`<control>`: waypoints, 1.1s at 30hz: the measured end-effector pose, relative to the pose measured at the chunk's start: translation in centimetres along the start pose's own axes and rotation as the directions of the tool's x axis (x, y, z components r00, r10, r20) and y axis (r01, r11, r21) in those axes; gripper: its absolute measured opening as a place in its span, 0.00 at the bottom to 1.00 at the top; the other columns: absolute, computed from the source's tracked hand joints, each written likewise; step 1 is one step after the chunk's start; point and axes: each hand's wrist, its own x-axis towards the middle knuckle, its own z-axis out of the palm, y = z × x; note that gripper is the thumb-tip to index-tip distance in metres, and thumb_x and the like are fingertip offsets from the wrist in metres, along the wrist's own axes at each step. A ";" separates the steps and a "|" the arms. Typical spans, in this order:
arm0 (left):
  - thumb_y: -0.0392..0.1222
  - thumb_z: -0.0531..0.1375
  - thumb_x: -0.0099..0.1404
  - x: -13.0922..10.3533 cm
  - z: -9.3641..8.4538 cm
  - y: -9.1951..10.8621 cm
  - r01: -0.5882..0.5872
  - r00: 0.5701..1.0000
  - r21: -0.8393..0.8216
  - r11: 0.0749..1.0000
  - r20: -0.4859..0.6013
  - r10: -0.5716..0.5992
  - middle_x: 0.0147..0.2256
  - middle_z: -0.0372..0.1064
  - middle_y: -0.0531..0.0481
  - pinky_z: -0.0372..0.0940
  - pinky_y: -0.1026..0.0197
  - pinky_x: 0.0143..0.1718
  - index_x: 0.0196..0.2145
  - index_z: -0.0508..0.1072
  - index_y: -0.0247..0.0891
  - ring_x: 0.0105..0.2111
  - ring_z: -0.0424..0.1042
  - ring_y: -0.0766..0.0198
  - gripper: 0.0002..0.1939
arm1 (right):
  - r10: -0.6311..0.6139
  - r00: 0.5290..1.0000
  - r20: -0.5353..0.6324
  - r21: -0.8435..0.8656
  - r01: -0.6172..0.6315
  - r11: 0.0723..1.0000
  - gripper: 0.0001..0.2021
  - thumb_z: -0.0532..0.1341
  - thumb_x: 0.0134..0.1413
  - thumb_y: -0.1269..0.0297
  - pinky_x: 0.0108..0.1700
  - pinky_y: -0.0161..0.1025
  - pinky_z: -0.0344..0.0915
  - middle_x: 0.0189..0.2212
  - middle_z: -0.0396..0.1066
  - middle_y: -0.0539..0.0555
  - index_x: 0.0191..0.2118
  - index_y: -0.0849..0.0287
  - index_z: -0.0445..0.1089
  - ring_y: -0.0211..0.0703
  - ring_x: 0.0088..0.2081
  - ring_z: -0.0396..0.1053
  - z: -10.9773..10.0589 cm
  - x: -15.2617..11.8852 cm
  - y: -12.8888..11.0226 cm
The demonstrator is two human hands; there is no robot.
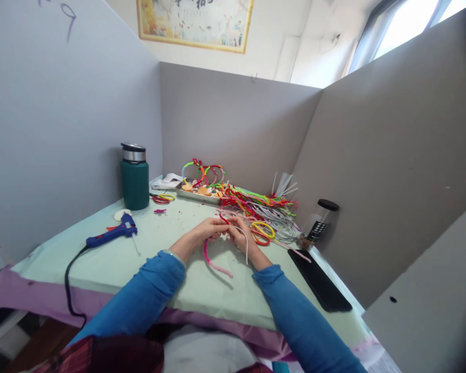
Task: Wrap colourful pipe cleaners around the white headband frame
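Observation:
In the middle of the table my left hand [209, 228] and my right hand [237, 237] meet, fingertips pinched close together. Between them they hold a wire wrapped in pink and red pipe cleaner. Its pink fuzzy end [219, 268] curves down below my left hand onto the table. A bare white length of wire [246, 243] arches over my right hand and down its side. A short red piece of pipe cleaner [223, 219] shows just above the fingers. Exactly how the fingertips grip it is hidden.
Yellow-and-red-handled scissors [263, 231] lie right of my hands, beyond them a heap of pipe cleaners [252, 202]. A metal tray [194, 195] carries colourful hoops. On the left are a blue glue gun [112, 233] and green bottle [135, 184]; at right, a black phone-like slab [319, 280] and jar [319, 223].

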 end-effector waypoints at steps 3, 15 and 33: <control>0.55 0.65 0.52 -0.1 0.2 0.2 0.010 0.998 0.034 0.999 -0.061 -0.008 0.17 0.51 0.60 0.36 0.66 0.17 0.28 0.67 0.34 0.15 0.45 0.77 0.20 | -0.041 0.999 0.022 -0.029 0.042 0.999 0.11 0.58 0.54 0.60 0.24 0.32 0.61 0.30 0.68 0.50 0.43 0.56 0.65 0.37 0.26 0.64 -0.1 0.0 0.3; 0.56 0.66 0.49 -0.1 0.0 0.5 0.058 0.992 0.039 0.998 -0.114 -0.053 0.17 0.56 0.59 0.35 0.65 0.16 0.27 0.67 0.34 0.13 0.44 0.78 0.21 | 0.091 0.996 -0.006 0.105 -0.089 0.990 0.15 0.61 0.52 0.57 0.23 0.33 0.64 0.25 0.66 0.48 0.45 0.55 0.70 0.34 0.21 0.60 -1.0 0.6 0.5; 0.59 0.63 0.52 0.1 0.1 0.3 0.098 0.995 -0.048 0.994 -0.024 -0.099 0.19 0.58 0.58 0.33 0.66 0.16 0.27 0.66 0.34 0.13 0.43 0.78 0.23 | -0.071 0.997 -0.034 -0.004 0.071 0.997 0.10 0.64 0.48 0.55 0.26 0.35 0.68 0.38 0.67 0.53 0.33 0.56 0.73 0.36 0.27 0.66 -1.1 0.9 1.2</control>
